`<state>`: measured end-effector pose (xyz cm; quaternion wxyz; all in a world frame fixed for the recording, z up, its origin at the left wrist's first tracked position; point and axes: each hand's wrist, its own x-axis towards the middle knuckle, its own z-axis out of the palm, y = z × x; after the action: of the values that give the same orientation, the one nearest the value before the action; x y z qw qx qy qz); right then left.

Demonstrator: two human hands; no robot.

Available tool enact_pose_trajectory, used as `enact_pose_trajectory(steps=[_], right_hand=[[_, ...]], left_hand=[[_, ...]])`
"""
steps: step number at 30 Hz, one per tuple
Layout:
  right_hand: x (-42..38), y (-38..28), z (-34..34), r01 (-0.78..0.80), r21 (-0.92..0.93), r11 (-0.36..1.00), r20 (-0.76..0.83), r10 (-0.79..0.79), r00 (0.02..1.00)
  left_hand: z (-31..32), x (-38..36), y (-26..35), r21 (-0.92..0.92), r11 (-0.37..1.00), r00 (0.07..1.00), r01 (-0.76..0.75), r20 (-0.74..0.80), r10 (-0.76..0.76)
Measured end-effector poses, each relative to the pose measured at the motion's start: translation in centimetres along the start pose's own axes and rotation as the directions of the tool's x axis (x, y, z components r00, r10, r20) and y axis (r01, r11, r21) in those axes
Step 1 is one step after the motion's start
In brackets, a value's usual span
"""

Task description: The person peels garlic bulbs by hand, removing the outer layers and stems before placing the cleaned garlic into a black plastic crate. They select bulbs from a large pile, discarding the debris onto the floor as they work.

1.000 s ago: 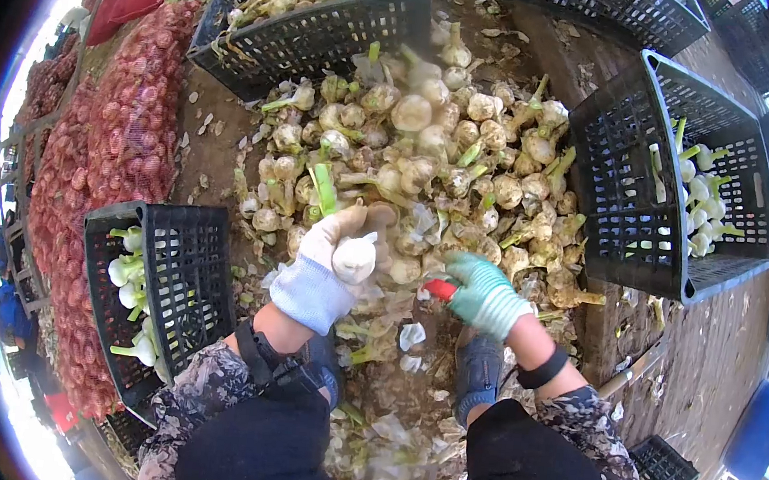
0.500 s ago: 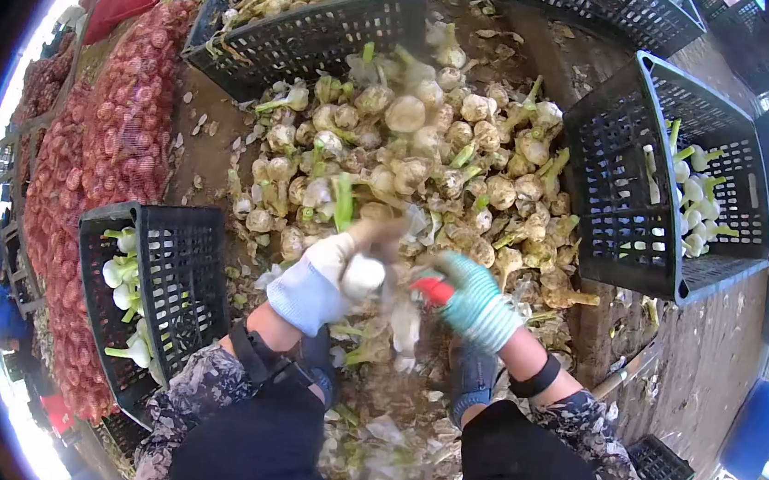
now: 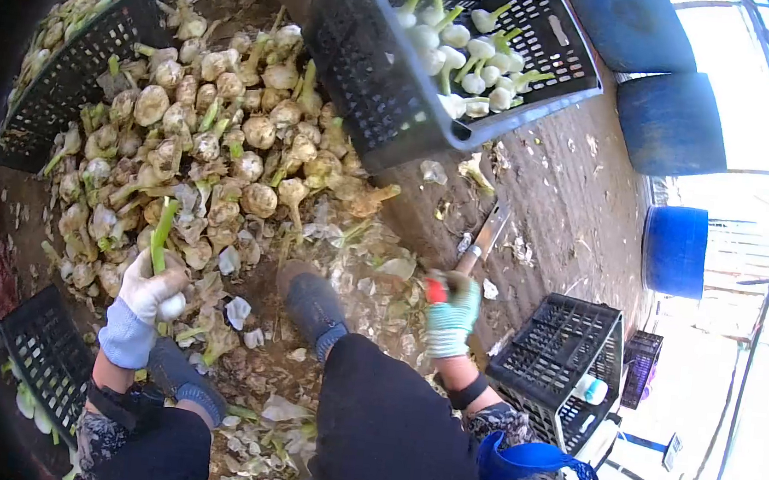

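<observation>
Gripping a peeled white garlic bulb (image 3: 171,306), the white-gloved left hand (image 3: 146,289) has drawn aside; the green-gloved right hand (image 3: 451,313) clutches a red-handled knife (image 3: 436,290), now apart from the bulb.

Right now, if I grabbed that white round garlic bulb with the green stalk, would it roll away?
The white round garlic bulb with the green stalk in the left hand probably rolls a little; its stalk looks stiff. Its papery skin likely flakes, like the peelings nearby.
</observation>
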<state>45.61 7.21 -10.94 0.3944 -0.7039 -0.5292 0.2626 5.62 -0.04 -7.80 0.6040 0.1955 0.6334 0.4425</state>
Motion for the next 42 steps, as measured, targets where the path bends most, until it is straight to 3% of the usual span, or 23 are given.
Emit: enact_pose_trajectory(steps=[1, 2, 4, 7, 10, 12, 13, 14, 15, 16, 18, 21, 23, 25, 28, 29, 32, 33, 36, 38, 39, 40, 42], right_hand=[[0.9, -0.9, -1.8, 0.095, -0.355, 0.930, -0.113, -0.143, 0.983], [1.9, 2.8, -3.1, 0.002, -0.436, 0.900, -0.199, -0.098, 0.975], [4.2, 7.7, -4.2, -0.224, -0.324, 0.919, -0.190, 0.169, 0.967], [7.1, 8.8, -2.3, -0.384, -0.476, 0.791, -0.195, 0.331, 0.923], [9.4, 11.3, -2.7, -0.383, -0.372, 0.845, 0.049, 0.430, 0.901], [9.3, 10.3, -4.1, -0.525, -0.110, 0.844, 0.147, 0.537, 0.831], [9.6, 11.9, -5.7, -0.607, -0.080, 0.791, 0.077, 0.612, 0.787], [9.6, 13.7, -7.0, -0.583, 0.051, 0.811, 0.026, 0.582, 0.813], [7.2, 8.0, -6.2, -0.535, 0.261, 0.803, 0.010, 0.552, 0.834], [6.1, 6.5, -6.8, -0.439, 0.257, 0.861, -0.043, 0.464, 0.885], [4.6, 3.7, -5.3, 0.050, 0.407, 0.912, -0.294, 0.079, 0.952], [2.7, -0.7, -4.2, 0.120, 0.424, 0.897, 0.165, -0.207, 0.964], [1.2, -10.5, 1.1, 0.243, 0.301, 0.922, 0.593, -0.380, 0.710], [1.4, -14.4, 6.8, 0.455, 0.258, 0.852, 0.769, -0.466, 0.437], [-1.1, -16.9, 13.8, 0.518, 0.344, 0.783, 0.851, -0.493, 0.180], [-1.7, -18.0, 15.0, 0.520, 0.332, 0.787, 0.882, -0.454, 0.125], [-2.5, -18.7, 17.3, 0.531, 0.290, 0.796, 0.939, -0.345, 0.005], [-2.7, -18.5, 17.8, 0.536, 0.271, 0.800, 0.952, -0.304, -0.027], [-2.9, -18.5, 18.3, 0.506, 0.273, 0.818, 0.953, -0.301, -0.027], [-2.5, -17.1, 18.6, 0.489, 0.123, 0.863, 0.990, -0.144, 0.005], [-1.9, -15.7, 18.6, 0.538, -0.005, 0.843, 0.998, -0.030, 0.056], [-1.0, -14.7, 18.6, 0.579, -0.128, 0.805, 0.990, 0.072, 0.119], [-0.1, -12.1, 16.1, 0.455, -0.152, 0.878, 0.946, -0.004, 0.323]], left_hand=[[0.0, 0.0, -0.1, 0.064, 0.998, 1.000, -0.019, -0.010, 0.020], [0.8, -0.3, 0.3, 0.124, 0.992, 0.999, -0.039, 0.012, 0.038], [2.8, -1.0, 2.2, 0.250, 0.966, 0.998, -0.064, 0.012, 0.063], [2.0, -0.6, 1.4, 0.516, 0.836, 0.982, -0.186, 0.086, 0.165], [1.3, -0.6, 1.0, 0.597, 0.791, 0.989, -0.133, 0.029, 0.145], [1.9, -1.6, 2.7, 0.222, 0.975, 1.000, 0.022, 0.002, -0.023], [1.5, -1.4, 2.4, 0.180, 0.983, 0.999, 0.039, 0.011, -0.042], [1.3, -1.4, 2.5, 0.119, 0.989, 0.996, 0.090, -0.005, -0.090], [1.1, -1.4, 2.7, 0.055, 0.989, 0.990, 0.140, -0.017, -0.139], [0.9, -1.4, 2.7, -0.011, 0.982, 0.982, 0.189, -0.027, -0.189], [-0.1, -1.0, 1.1, -0.049, 0.982, 0.983, 0.182, 0.006, -0.182], [-0.5, -1.0, 1.0, -0.136, 0.975, 0.983, 0.175, 0.072, -0.166], [-0.4, -1.0, 1.1, -0.153, 0.968, 0.975, 0.201, 0.122, -0.184], [-0.6, -1.1, 1.4, -0.128, 0.966, 0.962, 0.225, 0.188, -0.199], [-2.9, 1.2, -3.3, 0.212, 0.863, 0.839, -0.459, 0.422, 0.343], [-2.2, -1.3, 0.0, 0.023, 0.960, 0.899, -0.278, 0.359, 0.251], [-2.8, -2.3, -1.1, -0.076, 0.996, 0.970, -0.040, 0.237, 0.057], [-3.3, -2.5, -1.2, 0.228, 0.943, 0.945, -0.242, 0.275, 0.176], [-4.3, -1.4, -2.2, 0.567, 0.619, 0.839, -0.544, 0.393, 0.378], [-3.7, -2.1, 0.9, 0.179, 0.980, 0.965, -0.090, 0.260, 0.041], [-3.0, -3.0, 3.0, -0.057, 0.984, 0.954, 0.172, 0.259, -0.151], [-2.4, -4.2, 4.6, -0.178, 0.979, 0.972, 0.104, 0.227, -0.062], [-3.0, -4.4, 5.7, -0.067, 0.998, 0.989, 0.000, 0.145, 0.009]])
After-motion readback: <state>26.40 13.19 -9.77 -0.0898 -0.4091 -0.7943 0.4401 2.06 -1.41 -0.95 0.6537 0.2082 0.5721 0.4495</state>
